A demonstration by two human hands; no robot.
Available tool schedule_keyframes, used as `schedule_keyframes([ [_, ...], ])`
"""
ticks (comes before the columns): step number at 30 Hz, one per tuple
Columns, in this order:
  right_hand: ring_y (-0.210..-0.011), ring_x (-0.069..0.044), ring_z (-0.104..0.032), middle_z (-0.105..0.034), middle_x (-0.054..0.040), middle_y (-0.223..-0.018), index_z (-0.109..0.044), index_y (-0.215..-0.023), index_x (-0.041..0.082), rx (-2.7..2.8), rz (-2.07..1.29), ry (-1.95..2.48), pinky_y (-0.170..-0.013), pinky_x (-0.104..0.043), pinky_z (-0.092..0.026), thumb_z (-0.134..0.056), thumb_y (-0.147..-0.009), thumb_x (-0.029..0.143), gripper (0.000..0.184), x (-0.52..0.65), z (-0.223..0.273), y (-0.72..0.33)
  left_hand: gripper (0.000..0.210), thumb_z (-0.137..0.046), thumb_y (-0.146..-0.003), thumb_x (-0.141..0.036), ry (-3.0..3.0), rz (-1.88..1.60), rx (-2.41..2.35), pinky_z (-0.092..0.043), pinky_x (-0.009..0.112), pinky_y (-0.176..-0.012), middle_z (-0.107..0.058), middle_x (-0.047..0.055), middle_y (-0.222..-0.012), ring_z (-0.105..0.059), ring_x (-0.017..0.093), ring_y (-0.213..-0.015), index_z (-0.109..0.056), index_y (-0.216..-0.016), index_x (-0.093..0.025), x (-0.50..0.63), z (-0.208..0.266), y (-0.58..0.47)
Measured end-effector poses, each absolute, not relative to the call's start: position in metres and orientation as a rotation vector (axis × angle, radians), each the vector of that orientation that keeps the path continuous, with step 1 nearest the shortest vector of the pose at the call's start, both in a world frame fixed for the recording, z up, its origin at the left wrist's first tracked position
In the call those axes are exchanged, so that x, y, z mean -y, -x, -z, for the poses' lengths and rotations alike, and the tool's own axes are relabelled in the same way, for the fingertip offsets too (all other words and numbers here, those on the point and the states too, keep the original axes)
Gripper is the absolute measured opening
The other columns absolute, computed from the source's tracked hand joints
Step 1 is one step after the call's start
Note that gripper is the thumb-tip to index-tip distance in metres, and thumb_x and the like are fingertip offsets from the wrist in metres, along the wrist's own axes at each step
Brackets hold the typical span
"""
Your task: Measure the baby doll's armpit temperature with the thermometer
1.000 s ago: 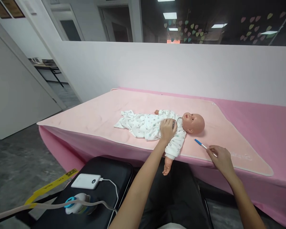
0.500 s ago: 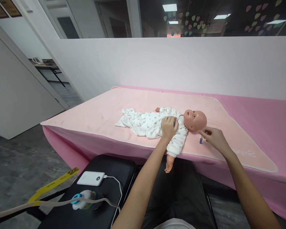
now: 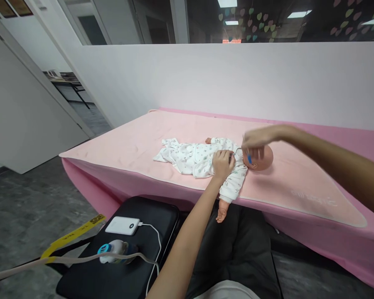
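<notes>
White wall rises at twelve o'clock behind the pink-draped desk, where the left hand curls, its grip unclear, and the blurred right hand arches, a doll lying beneath in printed white clothes, head toward three o'clock, and a blue-ended stick clamped in the right.

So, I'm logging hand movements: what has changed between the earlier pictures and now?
The right hand has risen from near the front of the mat, leftward and away from the wearer, to over the doll's head, bringing the blue-tipped stick along; blur hides the exact grip. No release shows. The left hand stays on the chest; the doll lies as before.
</notes>
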State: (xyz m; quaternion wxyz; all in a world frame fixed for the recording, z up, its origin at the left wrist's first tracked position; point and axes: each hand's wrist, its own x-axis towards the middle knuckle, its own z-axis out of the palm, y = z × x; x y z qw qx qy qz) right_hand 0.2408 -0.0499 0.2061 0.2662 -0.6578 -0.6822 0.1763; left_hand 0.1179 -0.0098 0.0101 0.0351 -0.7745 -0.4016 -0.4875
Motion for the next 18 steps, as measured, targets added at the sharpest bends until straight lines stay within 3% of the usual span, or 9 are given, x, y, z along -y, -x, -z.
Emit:
schedule_keyframes([
  [1,-0.049,-0.004,-0.060,-0.065,-0.0032,-0.059,-0.062,-0.059,0.003,2.016,-0.674,1.710,-0.054,-0.017,-0.047,-0.047,-0.081,0.037,0.043,0.056,-0.232,-0.235,0.011,-0.050,-0.083,-0.023,2.376,1.499,1.235,-0.036,0.033,-0.079,-0.065,0.003,-0.087,-0.052,0.019,-0.086,-0.061,-0.087,-0.020,0.009,-0.010,-0.118],
  [3,-0.061,-0.014,-0.067,-0.070,-0.0069,-0.068,-0.066,-0.074,0.009,2.109,-0.762,1.440,-0.061,-0.026,-0.056,-0.057,-0.078,0.028,0.022,0.072,-0.278,-0.225,0.011,-0.050,-0.083,-0.023,2.367,1.504,1.226,-0.036,0.033,-0.079,-0.066,0.002,-0.087,-0.052,0.018,-0.086,-0.061,-0.087,-0.021,0.009,-0.009,-0.118],
  [5,-0.063,-0.019,-0.068,-0.068,-0.0036,-0.063,-0.064,-0.072,0.011,1.981,-0.556,1.073,-0.059,-0.031,-0.058,-0.057,-0.077,0.020,0.012,0.086,-0.310,-0.221,0.011,-0.051,-0.083,-0.022,2.360,1.518,1.214,-0.036,0.033,-0.079,-0.066,0.001,-0.086,-0.052,0.018,-0.086,-0.061,-0.087,-0.021,0.008,-0.009,-0.118],
  [8,-0.062,-0.019,-0.067,-0.063,0.0013,-0.057,-0.060,-0.068,0.017,1.865,-0.353,0.876,-0.054,-0.031,-0.058,-0.062,-0.075,0.022,0.009,0.097,-0.328,-0.221,0.011,-0.051,-0.082,-0.022,2.361,1.529,1.206,-0.036,0.033,-0.078,-0.066,0.002,-0.087,-0.053,0.018,-0.086,-0.061,-0.087,-0.021,0.007,-0.008,-0.118],
  [13,-0.059,-0.014,-0.064,-0.063,0.0025,-0.060,-0.060,-0.067,0.019,1.892,-0.393,0.947,-0.056,-0.026,-0.057,-0.061,-0.076,0.027,0.012,0.101,-0.323,-0.219,0.012,-0.051,-0.083,-0.022,2.362,1.532,1.197,-0.036,0.034,-0.078,-0.066,0.002,-0.088,-0.053,0.019,-0.086,-0.061,-0.088,-0.021,0.007,-0.007,-0.119],
  [16,-0.047,-0.006,-0.055,-0.057,0.0067,-0.052,-0.053,-0.059,0.021,1.724,-0.491,0.872,-0.043,-0.017,-0.046,-0.061,-0.075,0.025,0.018,0.099,-0.293,-0.207,0.011,-0.051,-0.082,-0.022,2.354,1.537,1.213,-0.036,0.034,-0.078,-0.066,0.002,-0.087,-0.053,0.019,-0.086,-0.061,-0.088,-0.021,0.007,-0.008,-0.120],
  [18,-0.036,-0.007,-0.047,-0.048,0.0065,-0.039,-0.048,-0.051,0.020,1.793,-0.646,1.120,-0.035,-0.020,-0.039,-0.060,-0.074,0.026,0.027,0.097,-0.266,-0.200,0.011,-0.052,-0.082,-0.022,2.349,1.527,1.216,-0.036,0.034,-0.078,-0.066,0.002,-0.086,-0.052,0.019,-0.085,-0.061,-0.087,-0.021,0.008,-0.009,-0.120],
])
